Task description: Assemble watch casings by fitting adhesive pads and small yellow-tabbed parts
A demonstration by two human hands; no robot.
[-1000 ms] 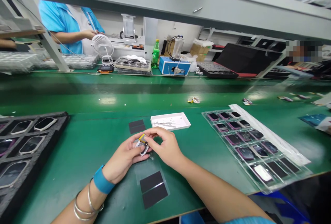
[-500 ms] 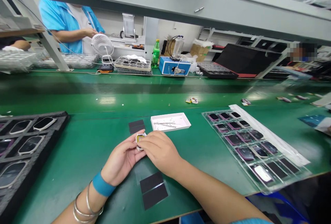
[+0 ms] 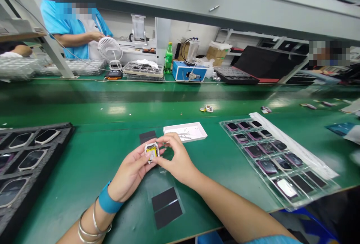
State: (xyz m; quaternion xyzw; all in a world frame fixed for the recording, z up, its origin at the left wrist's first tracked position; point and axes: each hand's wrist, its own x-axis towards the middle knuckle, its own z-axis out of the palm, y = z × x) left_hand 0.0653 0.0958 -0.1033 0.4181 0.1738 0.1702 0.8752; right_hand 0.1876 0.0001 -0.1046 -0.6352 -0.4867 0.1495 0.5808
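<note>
Watch case (image 3: 151,143), white, open face up, held between both hands over the green bench (image 3: 225,172), near middle. Battery (image 3: 152,154) with yellow edging inside the frame; looks seated, or close to it. No cover over the open face yet. Can't tell whether wired up; too small. Left hand (image 3: 134,168): thumb and fingers closed around the left side of the case. Right hand (image 3: 180,163): narrow, thumb and fingers at the right edge. Just beyond: white tray (image 3: 201,132) with tweezers (image 3: 186,136), partly hidden by fingers. Nearer: black sheets (image 3: 167,207) on clear film. Farther: second watch case (image 3: 209,109), yellow part (image 3: 202,109) beside it, apparently unfitted. Left: foam tray (image 3: 57,147) of watches. Right: clear blister tray (image 3: 261,173), also loaded.
</note>
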